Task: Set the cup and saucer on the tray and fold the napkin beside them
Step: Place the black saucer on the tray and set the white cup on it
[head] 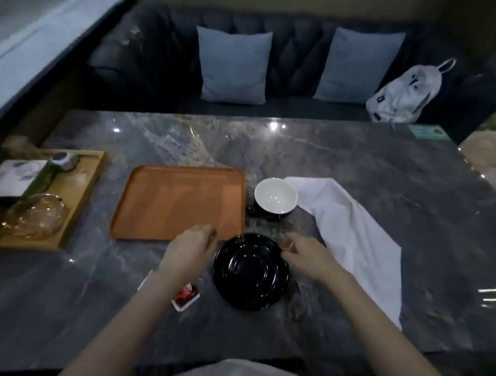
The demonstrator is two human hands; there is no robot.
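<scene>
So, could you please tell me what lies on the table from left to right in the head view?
Wooden tray of glassware → orange tray → left hand → black saucer → right hand → white napkin. I left out the white cup, which sits above the saucer.

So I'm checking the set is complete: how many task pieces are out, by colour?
White: 2, the cup and the napkin
Black: 1, the saucer
Orange: 1, the tray
Total: 4
</scene>
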